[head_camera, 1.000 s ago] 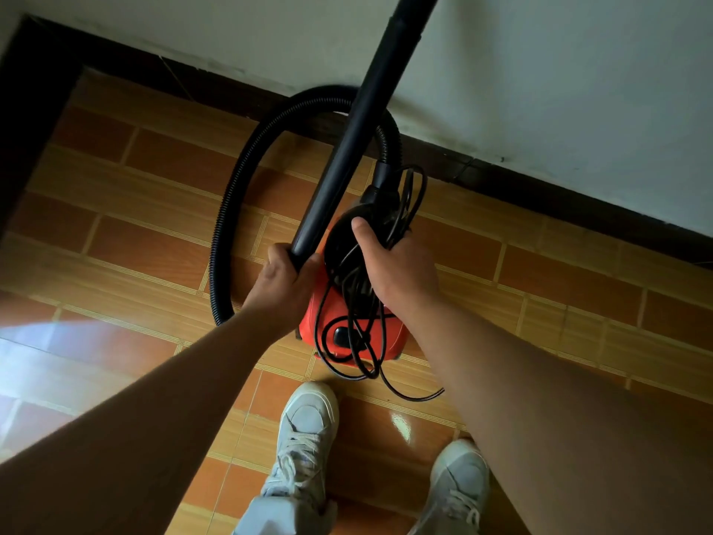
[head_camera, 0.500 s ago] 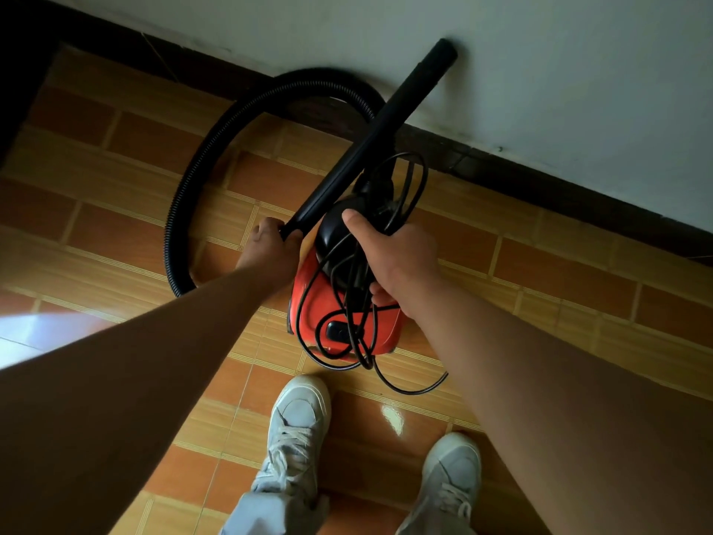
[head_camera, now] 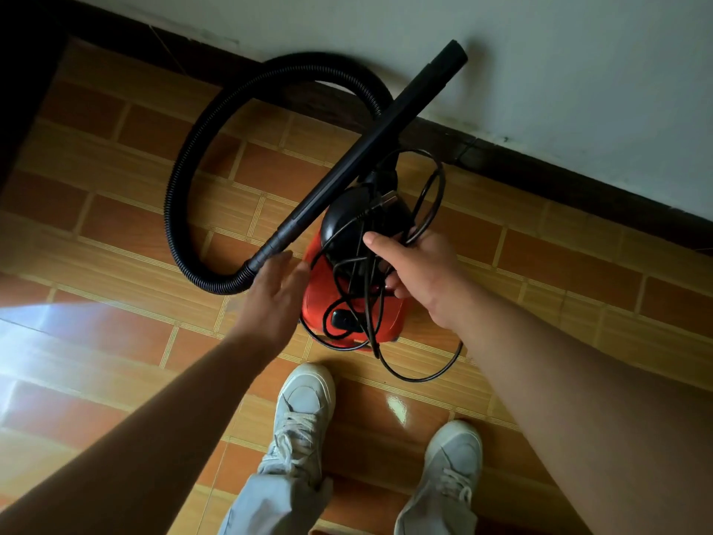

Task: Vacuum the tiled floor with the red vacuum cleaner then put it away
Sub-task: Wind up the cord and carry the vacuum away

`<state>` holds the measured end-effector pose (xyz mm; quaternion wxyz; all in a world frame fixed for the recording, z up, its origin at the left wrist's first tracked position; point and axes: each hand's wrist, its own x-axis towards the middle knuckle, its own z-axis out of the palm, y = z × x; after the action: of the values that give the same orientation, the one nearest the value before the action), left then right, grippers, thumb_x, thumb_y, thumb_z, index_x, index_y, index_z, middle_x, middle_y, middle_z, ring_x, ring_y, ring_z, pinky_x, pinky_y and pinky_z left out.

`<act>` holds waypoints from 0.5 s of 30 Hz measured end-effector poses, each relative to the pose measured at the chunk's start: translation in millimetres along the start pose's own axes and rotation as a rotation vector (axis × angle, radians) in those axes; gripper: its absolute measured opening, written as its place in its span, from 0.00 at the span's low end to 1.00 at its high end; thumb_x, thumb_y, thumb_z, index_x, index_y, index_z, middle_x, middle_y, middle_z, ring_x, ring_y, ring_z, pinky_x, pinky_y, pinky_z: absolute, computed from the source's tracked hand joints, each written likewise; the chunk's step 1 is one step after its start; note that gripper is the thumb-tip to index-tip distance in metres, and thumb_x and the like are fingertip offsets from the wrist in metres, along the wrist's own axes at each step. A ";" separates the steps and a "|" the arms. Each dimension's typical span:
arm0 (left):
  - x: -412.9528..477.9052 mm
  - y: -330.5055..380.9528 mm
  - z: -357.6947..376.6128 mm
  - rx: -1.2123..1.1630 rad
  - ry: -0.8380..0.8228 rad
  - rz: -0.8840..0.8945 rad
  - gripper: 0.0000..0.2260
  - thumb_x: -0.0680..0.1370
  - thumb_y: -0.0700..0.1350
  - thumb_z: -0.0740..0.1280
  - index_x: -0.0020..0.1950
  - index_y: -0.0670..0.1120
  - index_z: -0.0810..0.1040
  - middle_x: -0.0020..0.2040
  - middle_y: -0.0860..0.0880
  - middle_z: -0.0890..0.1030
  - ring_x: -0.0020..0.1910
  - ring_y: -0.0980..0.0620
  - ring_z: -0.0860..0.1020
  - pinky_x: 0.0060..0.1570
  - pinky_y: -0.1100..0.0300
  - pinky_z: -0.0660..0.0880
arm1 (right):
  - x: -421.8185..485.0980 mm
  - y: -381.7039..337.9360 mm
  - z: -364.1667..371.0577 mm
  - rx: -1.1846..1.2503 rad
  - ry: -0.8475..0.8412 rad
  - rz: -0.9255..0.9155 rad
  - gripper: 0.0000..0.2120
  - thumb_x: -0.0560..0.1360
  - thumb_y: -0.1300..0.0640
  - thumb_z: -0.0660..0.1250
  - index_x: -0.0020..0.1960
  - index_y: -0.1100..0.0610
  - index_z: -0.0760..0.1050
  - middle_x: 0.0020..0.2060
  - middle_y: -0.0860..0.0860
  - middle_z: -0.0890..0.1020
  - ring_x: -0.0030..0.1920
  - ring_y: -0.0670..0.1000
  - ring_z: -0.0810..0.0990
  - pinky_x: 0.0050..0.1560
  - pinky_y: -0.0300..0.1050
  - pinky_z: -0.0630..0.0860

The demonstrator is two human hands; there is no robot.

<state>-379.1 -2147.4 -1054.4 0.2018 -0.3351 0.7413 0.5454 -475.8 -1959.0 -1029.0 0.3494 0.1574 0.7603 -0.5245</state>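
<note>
The red canister vacuum cleaner (head_camera: 389,315) has a smooth, glossy plastic shell, and its black domed plastic top (head_camera: 339,229) shines faintly. The black corrugated hose (head_camera: 174,198) is ribbed plastic with a dull sheen. The straight black wand tube (head_camera: 366,148) is smooth and matt. The thin black power cord (head_camera: 418,379) looks smooth and rubbery. The orange-brown tiled floor (head_camera: 115,233) is glazed and highly glossy, mirroring light. The off-white painted wall (head_camera: 559,71) is matt and slightly scuffed. The pale grey lace-up trainers (head_camera: 304,399) look matt, with woven laces. The light trouser leg (head_camera: 270,503) is cloth.
</note>
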 end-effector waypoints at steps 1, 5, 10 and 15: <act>-4.2 -2.2 3.2 -0.025 -0.026 -0.013 0.31 0.76 0.66 0.62 0.76 0.53 0.68 0.71 0.50 0.75 0.69 0.52 0.73 0.72 0.46 0.68 | -1.1 1.8 -3.6 -0.004 -0.004 0.003 0.14 0.77 0.48 0.72 0.51 0.60 0.81 0.35 0.52 0.82 0.30 0.49 0.78 0.28 0.41 0.76; -10.4 -4.2 16.0 0.058 -0.006 0.066 0.18 0.81 0.51 0.68 0.71 0.51 0.74 0.63 0.56 0.80 0.58 0.61 0.78 0.60 0.62 0.74 | -3.7 2.2 -16.9 0.010 -0.034 0.051 0.07 0.80 0.55 0.69 0.50 0.60 0.80 0.35 0.54 0.83 0.30 0.49 0.76 0.27 0.40 0.72; -19.2 10.8 26.3 0.261 0.124 0.178 0.09 0.82 0.45 0.67 0.62 0.48 0.79 0.48 0.56 0.80 0.43 0.66 0.76 0.39 0.79 0.69 | -5.7 -2.8 -24.7 0.053 -0.040 0.055 0.04 0.81 0.58 0.68 0.49 0.58 0.78 0.35 0.56 0.83 0.27 0.49 0.75 0.26 0.41 0.71; -27.3 16.8 35.7 0.319 0.120 0.219 0.02 0.81 0.43 0.67 0.51 0.48 0.79 0.43 0.54 0.78 0.41 0.62 0.75 0.37 0.75 0.67 | -11.4 -5.4 -35.3 0.067 -0.069 0.036 0.03 0.81 0.57 0.67 0.51 0.55 0.79 0.35 0.55 0.83 0.26 0.48 0.74 0.25 0.40 0.70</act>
<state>-374.5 -2103.1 -1036.5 0.1474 -0.2482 0.8611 0.4186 -483.9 -1927.6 -1010.2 0.3792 0.1645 0.7268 -0.5485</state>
